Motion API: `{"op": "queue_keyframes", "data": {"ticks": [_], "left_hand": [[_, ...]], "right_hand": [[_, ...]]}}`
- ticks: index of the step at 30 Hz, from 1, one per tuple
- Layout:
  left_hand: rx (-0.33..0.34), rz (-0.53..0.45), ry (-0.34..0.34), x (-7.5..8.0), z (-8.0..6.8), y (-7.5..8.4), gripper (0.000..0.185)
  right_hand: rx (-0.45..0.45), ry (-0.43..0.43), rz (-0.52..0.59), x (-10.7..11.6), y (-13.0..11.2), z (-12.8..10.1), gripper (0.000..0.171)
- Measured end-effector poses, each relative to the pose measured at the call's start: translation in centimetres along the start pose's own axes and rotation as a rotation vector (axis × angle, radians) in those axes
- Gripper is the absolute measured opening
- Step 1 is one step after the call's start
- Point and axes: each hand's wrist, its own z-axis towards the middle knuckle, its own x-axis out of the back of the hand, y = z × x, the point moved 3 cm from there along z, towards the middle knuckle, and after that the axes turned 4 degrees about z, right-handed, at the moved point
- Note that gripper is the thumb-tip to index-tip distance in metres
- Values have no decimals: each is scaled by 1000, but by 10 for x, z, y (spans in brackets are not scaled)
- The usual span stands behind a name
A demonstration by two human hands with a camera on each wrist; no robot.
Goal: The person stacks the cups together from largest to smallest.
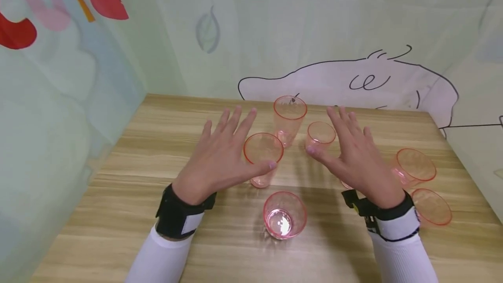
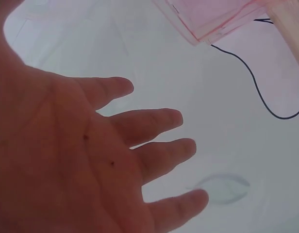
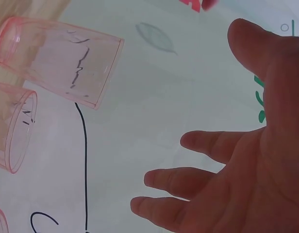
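Note:
Both hands are raised over a wooden table, fingers spread and nothing held. My left hand hovers beside a clear pink-rimmed cup, its thumb passing in front of that cup. Across from it, my right hand has its thumb in front of a shorter cup. Between the hands, farther back, stands a tall cup. Closer to me is another upright cup. In the right wrist view, a tall cup and part of a second cup appear apart from the fingers.
Two more cups, one behind and one nearer, stand at the right, partly hidden by my right arm. Under that hand a sliver of pink rim shows. A printed cloth hangs along the table's back and left edges.

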Motion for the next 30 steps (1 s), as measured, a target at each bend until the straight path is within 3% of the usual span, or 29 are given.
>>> {"op": "queue_keyframes", "data": {"ticks": [30], "left_hand": [[-71, 24, -27, -9, 5, 4, 103]], "right_hand": [[43, 0, -51, -9, -13, 1, 92]]}}
